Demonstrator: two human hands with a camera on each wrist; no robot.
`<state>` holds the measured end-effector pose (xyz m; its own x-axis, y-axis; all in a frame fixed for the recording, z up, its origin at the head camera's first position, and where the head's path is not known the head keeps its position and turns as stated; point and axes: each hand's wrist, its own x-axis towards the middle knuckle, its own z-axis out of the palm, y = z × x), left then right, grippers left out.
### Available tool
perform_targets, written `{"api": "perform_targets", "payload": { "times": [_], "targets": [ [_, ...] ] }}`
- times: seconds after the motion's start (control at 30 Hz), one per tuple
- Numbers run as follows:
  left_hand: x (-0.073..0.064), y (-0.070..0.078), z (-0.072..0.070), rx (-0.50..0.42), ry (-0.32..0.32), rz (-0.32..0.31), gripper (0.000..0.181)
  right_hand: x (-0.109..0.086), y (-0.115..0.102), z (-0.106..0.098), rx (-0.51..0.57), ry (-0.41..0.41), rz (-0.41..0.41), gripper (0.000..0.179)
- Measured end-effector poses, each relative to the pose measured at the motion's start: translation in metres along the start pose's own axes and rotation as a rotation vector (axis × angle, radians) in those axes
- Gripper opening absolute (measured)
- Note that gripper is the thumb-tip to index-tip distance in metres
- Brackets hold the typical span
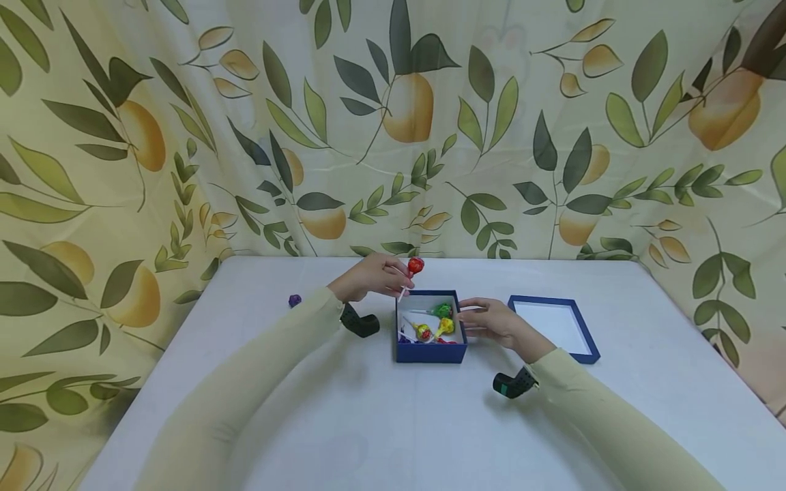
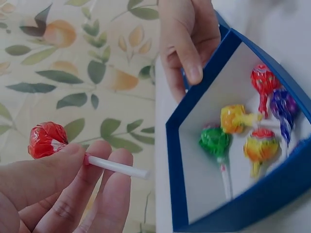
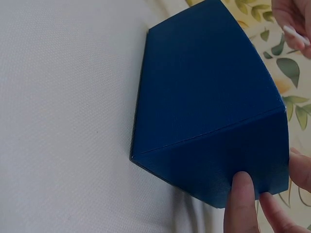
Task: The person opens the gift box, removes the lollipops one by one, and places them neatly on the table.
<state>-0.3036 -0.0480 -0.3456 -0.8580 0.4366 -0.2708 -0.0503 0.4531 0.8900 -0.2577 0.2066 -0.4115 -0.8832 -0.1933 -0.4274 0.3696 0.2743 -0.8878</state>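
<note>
Between thumb and fingers, my left hand (image 1: 374, 275) pinches the stick of a red-wrapped lollipop (image 2: 46, 140), above the back left of an open blue box (image 1: 430, 352). The lollipop's white stick points toward the box in the left wrist view. At the box's right side is my right hand (image 1: 494, 322), its extended fingers (image 3: 241, 204) touching the outer wall and the thumb at the rim. Inside lie a green lollipop (image 2: 214, 141), yellow lollipops (image 2: 233, 118), a red lollipop (image 2: 265, 80) and a purple lollipop (image 2: 284, 107).
A blue-edged box lid (image 1: 552, 326) lies inner side up to the right of the box. Farther left on the white table (image 1: 393, 423) is a small purple-wrapped candy (image 1: 295, 300). A leaf-and-fruit patterned curtain (image 1: 368, 136) hangs behind the table.
</note>
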Motion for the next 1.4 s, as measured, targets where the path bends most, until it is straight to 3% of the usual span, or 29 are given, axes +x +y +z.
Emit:
{"api": "perform_targets", "payload": {
  "times": [0.47, 0.83, 1.13, 1.4],
  "targets": [
    [-0.042, -0.015, -0.058, -0.009, 0.088, -0.003, 0.024, 0.001, -0.002, -0.002, -0.035, -0.019, -0.026, 0.053],
    [-0.073, -0.056, -0.102, 0.011, 0.111, 0.006, 0.030, 0.003, -0.001, -0.002, -0.024, -0.014, -0.019, 0.054],
    [-0.086, -0.102, -0.128, 0.012, 0.183, -0.096, 0.038, 0.003, 0.000, -0.001, -0.032, -0.009, -0.012, 0.055],
    [-0.093, -0.125, -0.138, -0.013, 0.226, -0.218, 0.044, 0.002, 0.001, -0.001, -0.026, -0.015, -0.018, 0.054]
  ]
}}
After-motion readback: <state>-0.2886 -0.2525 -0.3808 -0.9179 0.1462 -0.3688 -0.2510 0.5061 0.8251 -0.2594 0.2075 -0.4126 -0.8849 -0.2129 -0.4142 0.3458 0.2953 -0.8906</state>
